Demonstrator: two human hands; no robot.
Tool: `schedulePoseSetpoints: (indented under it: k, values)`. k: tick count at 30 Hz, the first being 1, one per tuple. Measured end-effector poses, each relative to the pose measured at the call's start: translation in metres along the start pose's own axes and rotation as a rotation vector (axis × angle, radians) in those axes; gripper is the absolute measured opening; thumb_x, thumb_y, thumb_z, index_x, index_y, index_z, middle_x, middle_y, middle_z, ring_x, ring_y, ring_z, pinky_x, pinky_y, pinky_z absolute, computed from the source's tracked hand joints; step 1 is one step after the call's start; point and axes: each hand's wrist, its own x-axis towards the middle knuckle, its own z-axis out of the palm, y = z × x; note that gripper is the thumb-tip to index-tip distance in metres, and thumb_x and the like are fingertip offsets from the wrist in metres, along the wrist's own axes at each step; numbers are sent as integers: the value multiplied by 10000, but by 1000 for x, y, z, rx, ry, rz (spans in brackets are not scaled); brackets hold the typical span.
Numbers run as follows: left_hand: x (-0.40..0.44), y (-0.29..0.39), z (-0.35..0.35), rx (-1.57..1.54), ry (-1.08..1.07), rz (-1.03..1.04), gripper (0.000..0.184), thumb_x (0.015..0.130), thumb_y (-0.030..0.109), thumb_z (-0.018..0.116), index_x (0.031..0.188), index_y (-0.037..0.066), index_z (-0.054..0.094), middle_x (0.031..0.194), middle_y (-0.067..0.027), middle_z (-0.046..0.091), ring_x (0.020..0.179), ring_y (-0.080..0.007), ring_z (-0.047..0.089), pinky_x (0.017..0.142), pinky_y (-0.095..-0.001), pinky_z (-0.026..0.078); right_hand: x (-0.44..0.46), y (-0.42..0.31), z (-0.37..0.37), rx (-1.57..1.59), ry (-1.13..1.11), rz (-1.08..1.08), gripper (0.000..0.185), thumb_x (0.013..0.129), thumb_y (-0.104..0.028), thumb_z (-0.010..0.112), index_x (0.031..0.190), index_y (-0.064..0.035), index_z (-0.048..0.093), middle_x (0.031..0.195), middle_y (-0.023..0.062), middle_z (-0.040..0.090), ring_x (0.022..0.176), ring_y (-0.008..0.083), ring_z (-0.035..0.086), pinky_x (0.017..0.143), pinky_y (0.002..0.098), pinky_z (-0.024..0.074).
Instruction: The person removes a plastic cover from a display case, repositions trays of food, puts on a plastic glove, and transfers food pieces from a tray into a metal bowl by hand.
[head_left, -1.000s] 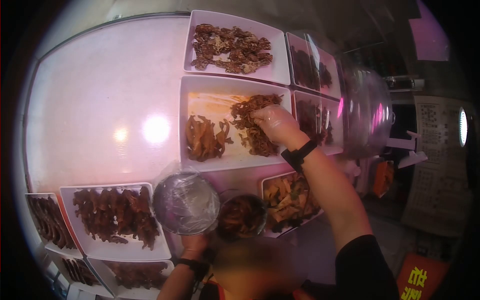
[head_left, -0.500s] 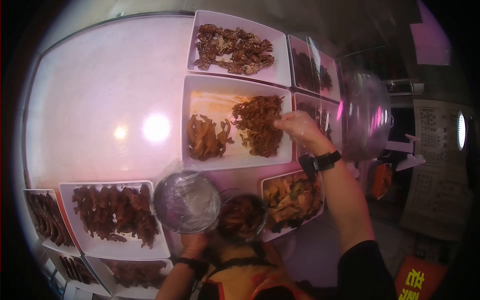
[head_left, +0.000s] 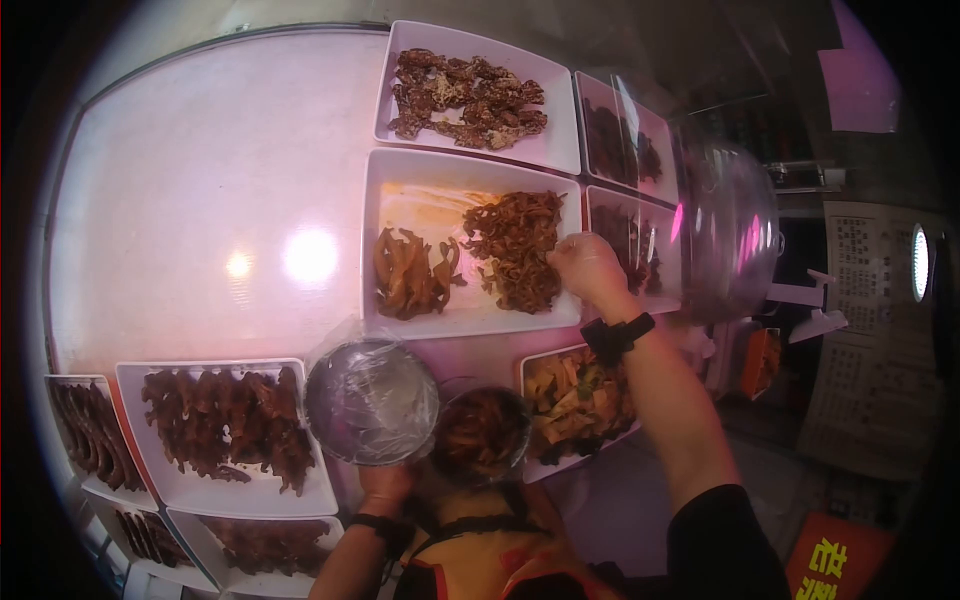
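Observation:
My right hand (head_left: 588,268), in a clear glove, has its fingers pinched at the right edge of a pile of brown shredded food (head_left: 515,245). That pile lies in a white tray (head_left: 430,325), with a smaller heap of lighter brown strips (head_left: 408,272) on its left. What the fingertips hold is too small to make out. Lower down, my left hand (head_left: 386,485) is at the near rim of a round metal bowl (head_left: 370,403) lined with clear plastic; its fingers are hidden under the bowl. The bowl looks empty.
Beyond stands a tray of sesame-coated pieces (head_left: 470,98). Right of the lined bowl are a bowl of dark red-brown food (head_left: 482,435) and a tray of yellowish slices (head_left: 580,400). Trays of dark meat (head_left: 230,425) stand at the lower left. A clear curved cover (head_left: 730,230) is at the right.
My right hand has drawn back from over the shredded pile to its right edge, its fingers now pinched there. My left hand and the lined bowl have barely moved.

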Motion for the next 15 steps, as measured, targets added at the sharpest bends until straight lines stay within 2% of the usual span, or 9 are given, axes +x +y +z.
schedulePoseSetpoints:
  k: [1, 2, 5, 7, 9, 11, 12, 15]
  values:
    - [0, 0, 0, 0, 1, 0, 404, 762, 165, 671, 1164, 167, 717, 1129, -143, 702, 1062, -403, 644, 897, -519, 513, -2, -2, 4, -38, -38, -69, 221, 861, -224, 706, 914, -10, 729, 952, 260, 684, 932, 452, 652, 819, 505, 525]
    - [0, 0, 1, 1, -4, -4, 400, 764, 168, 673, 1162, 168, 719, 1129, -143, 704, 1062, -402, 645, 898, -518, 514, -4, -4, 8, -94, -108, 2, 220, 853, -218, 707, 909, -6, 731, 957, 257, 687, 945, 440, 660, 833, 500, 529]
    - [-3, -13, 12, 28, 40, 43, 394, 770, 176, 677, 1162, 170, 720, 1133, -142, 704, 1060, -403, 646, 900, -515, 515, -3, 8, 30, -177, -2, 33, 236, 847, -215, 687, 918, 3, 741, 935, 258, 691, 893, 445, 667, 833, 489, 539]
    - [-6, -15, 14, 50, 87, 88, 392, 774, 179, 679, 1164, 171, 720, 1137, -141, 703, 1057, -403, 646, 900, -513, 515, -10, -1, 12, -162, -36, -6, 228, 857, -206, 672, 902, 7, 739, 932, 263, 688, 900, 442, 669, 834, 492, 538]
    - [-6, -8, 8, 18, -53, -53, 395, 792, 190, 678, 1185, 173, 714, 1164, -140, 699, 1079, -394, 645, 909, -506, 514, -18, -14, -15, -153, -67, -39, 224, 866, -197, 657, 886, 11, 737, 929, 267, 685, 906, 439, 671, 835, 494, 537]
    - [-2, -5, 5, 6, -81, -74, 394, 796, 196, 682, 1188, 171, 711, 1169, -140, 698, 1082, -392, 645, 906, -505, 514, -22, -25, -37, -253, -246, 13, 253, 895, -223, 654, 988, -6, 745, 1032, 251, 694, 972, 426, 670, 856, 486, 541]
    - [-1, -4, 4, -2, -108, -96, 394, 800, 201, 686, 1192, 168, 709, 1174, -139, 698, 1085, -389, 645, 904, -504, 515, -24, -25, -43, -253, -245, 13, 253, 895, -223, 654, 988, -6, 745, 1032, 251, 694, 972, 426, 670, 856, 486, 541]
    - [-11, -22, 26, -109, -5, -144, 377, 805, 204, 695, 1180, 166, 711, 1159, -138, 701, 1073, -388, 649, 891, -504, 516, -24, -26, -43, -170, -266, -67, 230, 909, -194, 651, 1008, -10, 748, 993, 246, 702, 945, 418, 675, 852, 470, 541]
